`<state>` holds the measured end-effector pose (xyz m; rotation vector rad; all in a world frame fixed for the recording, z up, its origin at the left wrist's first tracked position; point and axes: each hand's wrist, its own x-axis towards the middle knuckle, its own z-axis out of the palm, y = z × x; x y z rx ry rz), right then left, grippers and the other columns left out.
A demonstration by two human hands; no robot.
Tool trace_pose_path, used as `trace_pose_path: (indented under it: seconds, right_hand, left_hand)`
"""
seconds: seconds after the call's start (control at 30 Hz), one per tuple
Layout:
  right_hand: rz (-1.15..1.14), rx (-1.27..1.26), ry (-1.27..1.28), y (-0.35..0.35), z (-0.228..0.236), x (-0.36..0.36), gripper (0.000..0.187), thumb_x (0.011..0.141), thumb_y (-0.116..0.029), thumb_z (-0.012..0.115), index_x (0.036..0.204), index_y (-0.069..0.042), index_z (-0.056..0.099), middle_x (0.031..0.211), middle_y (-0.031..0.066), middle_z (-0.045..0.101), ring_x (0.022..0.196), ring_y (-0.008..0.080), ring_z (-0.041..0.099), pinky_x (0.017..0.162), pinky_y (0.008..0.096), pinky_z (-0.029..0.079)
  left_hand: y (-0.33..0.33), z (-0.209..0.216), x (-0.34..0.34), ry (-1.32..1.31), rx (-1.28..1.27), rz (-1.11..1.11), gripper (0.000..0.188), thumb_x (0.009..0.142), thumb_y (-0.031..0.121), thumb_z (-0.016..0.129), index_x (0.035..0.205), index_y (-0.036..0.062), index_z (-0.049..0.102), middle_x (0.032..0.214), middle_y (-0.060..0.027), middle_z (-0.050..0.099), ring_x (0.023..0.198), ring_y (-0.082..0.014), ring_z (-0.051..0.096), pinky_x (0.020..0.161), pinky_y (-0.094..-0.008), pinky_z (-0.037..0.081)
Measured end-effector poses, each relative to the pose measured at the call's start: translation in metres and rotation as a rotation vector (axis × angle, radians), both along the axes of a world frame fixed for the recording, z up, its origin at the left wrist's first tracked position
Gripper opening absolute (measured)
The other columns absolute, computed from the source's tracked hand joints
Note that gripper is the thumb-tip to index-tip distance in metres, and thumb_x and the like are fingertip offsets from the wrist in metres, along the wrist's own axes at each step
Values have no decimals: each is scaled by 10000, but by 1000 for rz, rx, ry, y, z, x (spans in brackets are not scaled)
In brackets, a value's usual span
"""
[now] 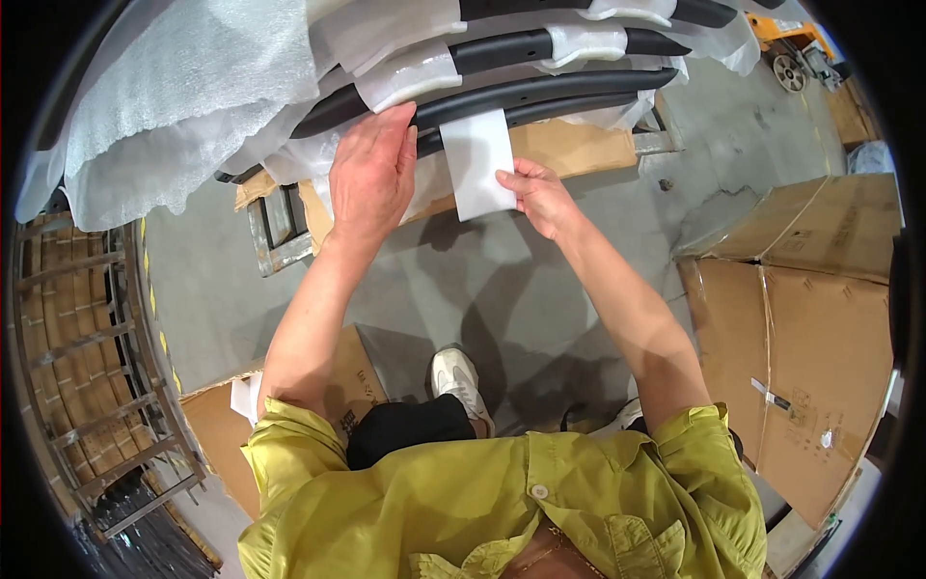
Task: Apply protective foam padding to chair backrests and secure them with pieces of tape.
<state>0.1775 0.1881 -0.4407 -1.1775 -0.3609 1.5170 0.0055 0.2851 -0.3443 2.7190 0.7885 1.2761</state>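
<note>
At the far left, a metal rack [96, 386] with slatted shelves stands along the edge of the view. Above it, a sheet of white foam wrap [164, 106] hangs over the upper left area and covers the ends of several stacked parts.

The left hand [371, 169] rests palm down on the nearest long black curved part [540, 92]. Its fingers are extended and pressed flat against the wrapped section of that part; the hand is not closed around anything.

Just to the right, a white rectangular foam sheet [477, 164] hangs over the same black part, between the two hands. The right hand [540, 198] pinches the lower right corner of this sheet between thumb and fingers.

More black curved parts [579, 41] with white wrapped sections lie stacked behind, resting on flat cardboard [569, 145].

Below the hands, a grey concrete floor [434, 280] shows, with a white shoe [458, 376] on it. A small cardboard box [222, 425] stands at the lower left. At the right, large cardboard boxes [810, 338] stand well apart from the hands. An orange pallet truck [796, 43] is at the upper right.
</note>
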Motion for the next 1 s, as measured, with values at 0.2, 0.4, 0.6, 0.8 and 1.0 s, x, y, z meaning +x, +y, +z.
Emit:
trace_pose_path:
  seconds: [0.2, 0.4, 0.6, 0.8, 1.0]
  right_hand:
    - [21, 35, 33, -6, 2, -1, 243, 781, -109, 553, 1013, -43, 522, 932, 30, 571, 829, 118, 547, 742, 256, 437]
    - [44, 72, -35, 28, -9, 0, 194, 789, -93, 536, 979, -54, 530, 922, 20, 569, 810, 107, 536, 726, 252, 425]
    - [29, 203, -71, 68, -7, -19, 184, 791, -90, 531, 974, -70, 537, 868, 7, 577, 803, 93, 534, 699, 236, 421]
    - [-44, 150, -24, 74, -12, -22, 213, 745, -62, 569, 956, -37, 565, 845, 42, 594, 758, 120, 545, 695, 252, 421]
    - [-98, 163, -10, 68, -16, -30, 224, 745, -47, 558, 968, -35, 557, 873, 33, 582, 770, 119, 534, 697, 250, 417]
  left_hand:
    - [-10, -15, -16, -51, -187, -13, 197, 734, 26, 549, 931, 32, 554, 909, -106, 579, 836, -258, 549, 728, -319, 435]
    - [10, -12, -1, 57, 28, -8, 215, 766, 61, 517, 978, 26, 530, 933, -132, 566, 856, -284, 537, 743, -343, 429]
    - [60, -37, 11, 527, -197, 281, 293, 839, 251, 371, 1037, 88, 511, 1008, -152, 535, 898, -326, 513, 789, -401, 396]
    - [70, -42, 26, 382, -227, 333, 417, 813, 446, 336, 1095, 185, 497, 1135, -93, 480, 976, -317, 485, 835, -382, 378]
    - [49, -29, 17, 411, -398, 265, 389, 804, 410, 377, 1061, 161, 528, 1071, -111, 520, 984, -294, 485, 828, -379, 380]
